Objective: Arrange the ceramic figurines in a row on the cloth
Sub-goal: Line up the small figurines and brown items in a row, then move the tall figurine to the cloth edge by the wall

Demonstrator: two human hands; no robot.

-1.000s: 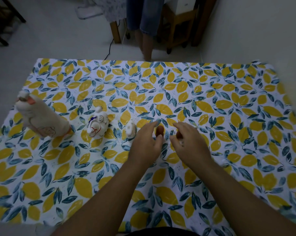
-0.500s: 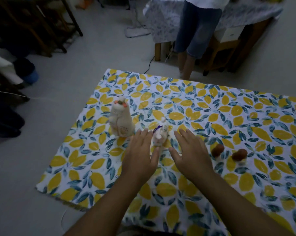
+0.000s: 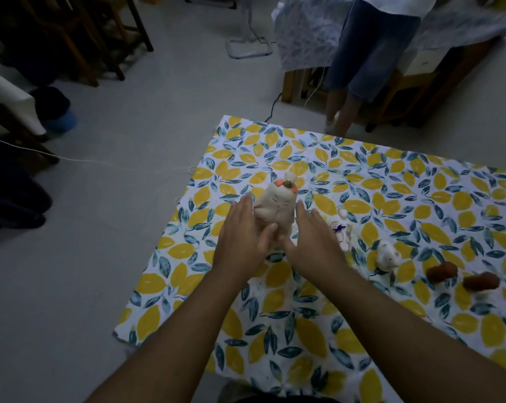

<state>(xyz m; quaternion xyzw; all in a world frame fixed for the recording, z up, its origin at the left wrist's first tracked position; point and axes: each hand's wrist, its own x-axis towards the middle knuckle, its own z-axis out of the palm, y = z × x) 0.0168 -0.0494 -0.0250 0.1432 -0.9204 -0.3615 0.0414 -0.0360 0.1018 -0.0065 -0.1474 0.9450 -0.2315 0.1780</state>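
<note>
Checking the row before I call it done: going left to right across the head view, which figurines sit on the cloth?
Tall white figurine → small white figurine with purple marking → small white animal → brown figurine → second brown figurine.

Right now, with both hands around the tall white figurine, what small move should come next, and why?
Probably close both palms on the tall white ceramic figurine with the orange cap and nudge it into line. The left hand and right hand flank it with fingers open, and the smaller white figurines and two brown figurines already run rightward across the lemon-print cloth.
</note>
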